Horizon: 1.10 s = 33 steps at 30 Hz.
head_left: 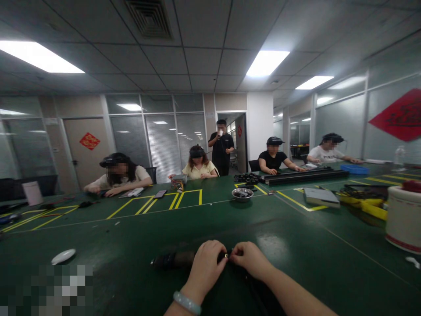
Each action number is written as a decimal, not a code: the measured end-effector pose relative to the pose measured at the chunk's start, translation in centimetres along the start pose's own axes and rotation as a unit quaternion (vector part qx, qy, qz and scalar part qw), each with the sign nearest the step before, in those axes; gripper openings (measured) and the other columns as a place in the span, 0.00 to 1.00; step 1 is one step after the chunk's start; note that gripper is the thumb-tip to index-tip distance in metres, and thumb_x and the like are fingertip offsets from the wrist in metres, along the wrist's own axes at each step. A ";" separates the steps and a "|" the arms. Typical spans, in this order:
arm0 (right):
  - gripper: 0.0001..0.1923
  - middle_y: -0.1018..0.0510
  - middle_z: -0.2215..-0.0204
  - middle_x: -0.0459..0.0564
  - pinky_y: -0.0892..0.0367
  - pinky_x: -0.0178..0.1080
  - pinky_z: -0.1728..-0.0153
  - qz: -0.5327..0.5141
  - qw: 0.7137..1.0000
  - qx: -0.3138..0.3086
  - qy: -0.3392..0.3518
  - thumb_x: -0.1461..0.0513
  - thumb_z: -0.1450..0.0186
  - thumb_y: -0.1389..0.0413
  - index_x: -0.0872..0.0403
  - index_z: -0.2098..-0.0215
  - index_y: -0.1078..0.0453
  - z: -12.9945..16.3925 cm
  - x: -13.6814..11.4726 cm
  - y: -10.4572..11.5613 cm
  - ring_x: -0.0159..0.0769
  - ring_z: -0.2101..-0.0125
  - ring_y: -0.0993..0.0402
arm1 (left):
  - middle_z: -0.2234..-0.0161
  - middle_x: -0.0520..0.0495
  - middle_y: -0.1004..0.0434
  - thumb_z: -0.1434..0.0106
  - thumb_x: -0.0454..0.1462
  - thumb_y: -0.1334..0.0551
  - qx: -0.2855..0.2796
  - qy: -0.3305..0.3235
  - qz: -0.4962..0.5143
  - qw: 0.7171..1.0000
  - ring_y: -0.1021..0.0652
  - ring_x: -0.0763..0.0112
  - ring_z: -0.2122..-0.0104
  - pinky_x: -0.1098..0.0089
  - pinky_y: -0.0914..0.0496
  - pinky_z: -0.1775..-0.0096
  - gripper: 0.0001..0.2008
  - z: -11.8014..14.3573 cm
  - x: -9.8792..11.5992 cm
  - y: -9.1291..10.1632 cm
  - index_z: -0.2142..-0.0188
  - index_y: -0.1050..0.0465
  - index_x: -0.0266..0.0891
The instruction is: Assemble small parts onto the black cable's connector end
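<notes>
Head view: both hands (226, 259) pinch a small dark part (174, 260) together over green table (131, 237), office room

I see bare green table (210, 219) ahead of hands, open out to metal bowl (242, 194). White dish (63, 256) lies well left, near lane open. White bucket (404, 218) and yellow parts (368, 204) block right side. Long black rails (305, 176) bar far right reach.

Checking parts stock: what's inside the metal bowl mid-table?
The metal bowl on the green table holds a few small dark pieces, too small to identify. Its near wall hides whatever lies at the bottom, so no count is possible.
</notes>
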State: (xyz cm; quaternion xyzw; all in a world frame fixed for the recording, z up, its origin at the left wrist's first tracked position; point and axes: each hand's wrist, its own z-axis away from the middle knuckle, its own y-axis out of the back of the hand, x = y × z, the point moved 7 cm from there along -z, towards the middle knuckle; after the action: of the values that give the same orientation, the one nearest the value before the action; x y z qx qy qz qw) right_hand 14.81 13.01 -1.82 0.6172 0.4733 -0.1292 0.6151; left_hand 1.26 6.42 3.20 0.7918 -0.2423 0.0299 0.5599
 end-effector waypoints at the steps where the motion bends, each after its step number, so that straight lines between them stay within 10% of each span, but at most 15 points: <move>1: 0.07 0.20 0.76 0.46 0.41 0.29 0.75 0.005 1.000 0.002 0.002 0.62 0.43 0.42 0.55 0.71 0.23 0.0 -0.1 0.0 0.31 0.74 0.27 | 0.60 0.50 0.27 0.38 0.36 0.41 -0.003 0.000 -0.003 1.000 0.29 0.65 0.58 0.65 0.39 0.52 0.05 0.0 0.0 -0.1 0.62 0.29 0.43; 33: 0.06 0.20 0.75 0.46 0.41 0.29 0.76 -0.014 1.000 -0.005 -0.008 0.61 0.43 0.42 0.55 0.71 0.23 -0.2 1.0 -0.3 0.31 0.75 0.27 | 0.61 0.50 0.27 0.38 0.35 0.43 0.002 -0.006 0.002 1.000 0.29 0.66 0.59 0.66 0.38 0.54 0.05 0.1 0.2 -0.1 0.62 0.30 0.43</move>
State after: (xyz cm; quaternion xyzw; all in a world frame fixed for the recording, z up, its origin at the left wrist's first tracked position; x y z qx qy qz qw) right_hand 15.00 13.57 -2.67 0.6062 0.4775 -0.1409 0.6202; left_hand 1.47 6.30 3.13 0.7924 -0.2470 0.0268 0.5571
